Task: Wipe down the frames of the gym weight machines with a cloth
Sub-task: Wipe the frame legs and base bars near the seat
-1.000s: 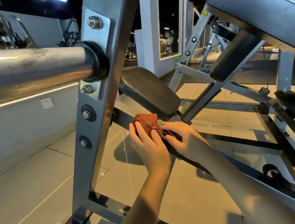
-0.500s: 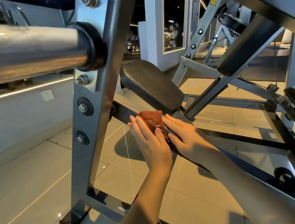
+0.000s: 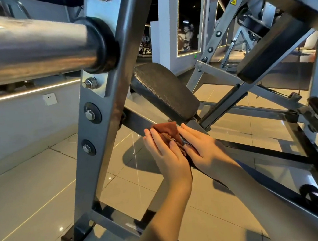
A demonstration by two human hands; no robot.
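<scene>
- The brown cloth (image 3: 166,132) lies folded on the slanted grey bar (image 3: 134,121) of the weight machine, just under the black seat pad (image 3: 163,92).
- The left hand (image 3: 166,155) and the right hand (image 3: 202,145) lie side by side on the cloth. Their fingers are straight and flat, not curled round it. I think they press down so the cloth rubs the bar hard.
- The cloth peeks out past the fingertips, so a push would send it up the bar first.
- On the left stands a big grey post (image 3: 99,127) with bolts. A shiny steel tube (image 3: 27,50) sticks out of it.
</scene>
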